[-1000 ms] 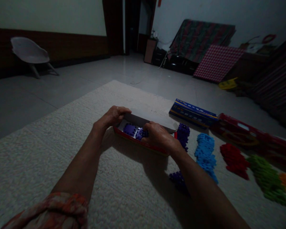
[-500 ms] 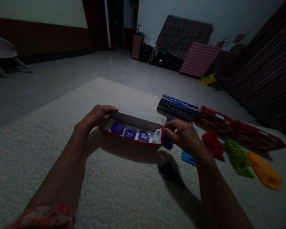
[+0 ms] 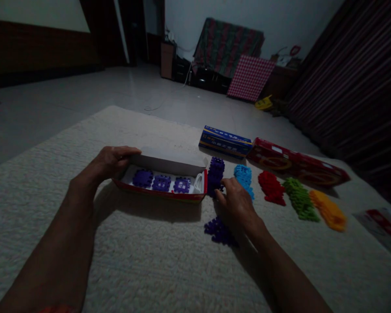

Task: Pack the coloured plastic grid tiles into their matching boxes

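Note:
An open long cardboard box point(image 3: 156, 195) with red sides sits on the light rug. Inside it, purple interlocking plastic blocks point(image 3: 162, 183) lie in a row, with a coil of white cord point(image 3: 198, 182) at the right end. My left hand point(image 3: 109, 164) grips the box's left end, fingers over the back edge. My right hand point(image 3: 236, 201) is just right of the box, thumb and fingers closed at a stack of purple blocks point(image 3: 216, 170). More loose purple blocks point(image 3: 220, 230) lie in front, below that hand.
Rightward lie piles of light blue point(image 3: 243, 174), red point(image 3: 271, 188), green point(image 3: 300, 199) and orange blocks point(image 3: 328, 209). Behind them stand a blue box point(image 3: 226, 142) and a long dark red box point(image 3: 296, 163). Another red-and-white box point(image 3: 384, 228) is at the right edge.
My right hand has left the box's right end and moved down and right to the purple stack. My left hand stays on the box. The view has turned rightward.

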The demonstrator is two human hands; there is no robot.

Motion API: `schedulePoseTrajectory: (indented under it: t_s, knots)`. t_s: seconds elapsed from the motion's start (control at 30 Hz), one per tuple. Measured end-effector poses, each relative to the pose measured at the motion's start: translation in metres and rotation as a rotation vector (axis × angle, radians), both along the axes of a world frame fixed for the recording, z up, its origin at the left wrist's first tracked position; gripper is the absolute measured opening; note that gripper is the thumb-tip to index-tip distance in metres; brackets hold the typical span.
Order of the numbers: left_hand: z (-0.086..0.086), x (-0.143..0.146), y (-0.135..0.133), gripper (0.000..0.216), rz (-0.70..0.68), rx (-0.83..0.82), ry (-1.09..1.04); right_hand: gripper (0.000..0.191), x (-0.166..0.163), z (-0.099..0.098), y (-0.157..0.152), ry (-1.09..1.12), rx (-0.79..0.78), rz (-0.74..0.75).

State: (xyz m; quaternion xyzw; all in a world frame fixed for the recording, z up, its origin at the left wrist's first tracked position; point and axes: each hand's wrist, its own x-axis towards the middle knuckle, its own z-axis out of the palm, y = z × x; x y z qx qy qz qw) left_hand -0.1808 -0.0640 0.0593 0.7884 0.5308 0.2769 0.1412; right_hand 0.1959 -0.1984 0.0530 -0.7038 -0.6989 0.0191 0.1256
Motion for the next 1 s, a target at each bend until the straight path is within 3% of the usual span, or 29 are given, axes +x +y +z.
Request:
schedulePoseTrajectory:
  t_s: [0.33,0.67,0.87,1.0]
  knots:
    - [0.000,-0.001,0.000,0.045,-0.010,-0.017,0.030,0.014,0.012,-0.013,0.016,0.018,-0.098,-0.036]
    - [-0.001,-0.001,0.000,0.042,0.010,-0.004,0.012,0.021,0.013,-0.002,0.010,0.010,-0.066,-0.040]
    - [-0.003,-0.002,0.002,0.042,-0.021,0.017,-0.035,0.019,0.021,0.022,0.014,0.013,0.114,0.004]
    - [-0.004,-0.002,0.004,0.042,-0.022,0.017,-0.032,0.018,-0.004,0.052,0.027,0.058,0.202,0.113]
